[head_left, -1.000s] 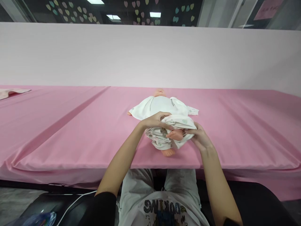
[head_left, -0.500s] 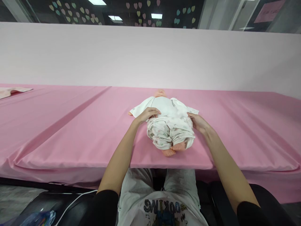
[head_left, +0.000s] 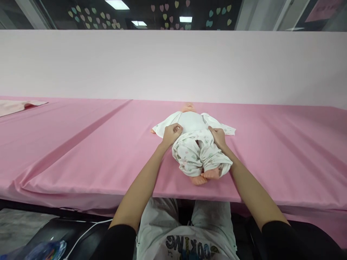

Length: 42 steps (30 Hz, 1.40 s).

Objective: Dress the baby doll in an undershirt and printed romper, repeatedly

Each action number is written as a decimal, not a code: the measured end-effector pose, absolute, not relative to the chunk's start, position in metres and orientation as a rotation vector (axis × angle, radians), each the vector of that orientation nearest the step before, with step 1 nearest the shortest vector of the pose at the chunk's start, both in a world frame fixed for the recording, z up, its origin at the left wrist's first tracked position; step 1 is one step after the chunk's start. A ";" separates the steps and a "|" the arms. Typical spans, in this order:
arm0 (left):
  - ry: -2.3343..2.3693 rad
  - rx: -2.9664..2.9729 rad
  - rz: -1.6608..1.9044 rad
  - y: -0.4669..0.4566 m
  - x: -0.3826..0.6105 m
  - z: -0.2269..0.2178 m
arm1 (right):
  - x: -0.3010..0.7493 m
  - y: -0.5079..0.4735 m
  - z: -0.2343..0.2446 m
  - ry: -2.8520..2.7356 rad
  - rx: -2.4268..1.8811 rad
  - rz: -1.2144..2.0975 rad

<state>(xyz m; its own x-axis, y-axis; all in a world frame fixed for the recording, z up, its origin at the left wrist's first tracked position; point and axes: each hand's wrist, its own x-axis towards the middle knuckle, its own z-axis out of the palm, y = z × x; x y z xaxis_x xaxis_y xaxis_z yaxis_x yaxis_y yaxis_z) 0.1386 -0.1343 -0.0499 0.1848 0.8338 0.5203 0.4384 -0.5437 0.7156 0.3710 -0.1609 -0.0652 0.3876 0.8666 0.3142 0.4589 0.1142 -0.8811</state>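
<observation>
A baby doll (head_left: 190, 121) lies on its back, feet toward me, dressed in a white top (head_left: 177, 118) with its sleeves spread to both sides. Its loose white printed pants (head_left: 189, 151) are bunched around the legs, and both bare feet (head_left: 204, 177) stick out at the bottom. At the left of the waist, my left hand (head_left: 171, 133) is closed with thumb and fingers pinched at the pants' waistband. My right hand (head_left: 218, 137) grips the waistband on the other side, its thumb on top. The fingers under the cloth are partly hidden.
Pink sheeting (head_left: 94, 151) covers the table, its front edge just ahead of my lap. A pale cloth (head_left: 18, 105) lies at the far left. Behind the table rises a white partition (head_left: 162, 65). A white cable (head_left: 86, 231) crosses a black seat at lower left.
My right hand has moved inward and closed on the waistband. My left hand has curled into a tighter pinch. The waistband is drawn up at the right, and the view has shifted slightly.
</observation>
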 end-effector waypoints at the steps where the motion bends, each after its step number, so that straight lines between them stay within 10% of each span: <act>1: 1.253 2.153 1.262 -0.137 0.138 -0.049 | 0.372 -0.161 -0.065 -1.278 -1.525 0.425; 26: 1.153 2.434 1.274 -0.151 0.145 -0.060 | 0.343 -0.187 -0.032 -1.974 -1.267 0.586; 33: 0.800 1.759 0.920 -0.133 0.124 -0.043 | 0.366 -0.186 -0.019 -1.546 -1.221 1.109; 42: 0.765 1.428 0.790 -0.109 0.106 -0.046 | 0.388 -0.158 -0.041 -1.449 -1.348 0.951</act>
<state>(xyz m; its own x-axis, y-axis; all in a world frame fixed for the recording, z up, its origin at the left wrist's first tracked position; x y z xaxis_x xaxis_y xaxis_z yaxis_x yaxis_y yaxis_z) 0.1062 -0.1085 -0.0460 0.5420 0.8402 0.0141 -0.0132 -0.0083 0.9999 0.3885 -0.1578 -0.0408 0.0125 0.9934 0.1142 0.2907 0.1057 -0.9510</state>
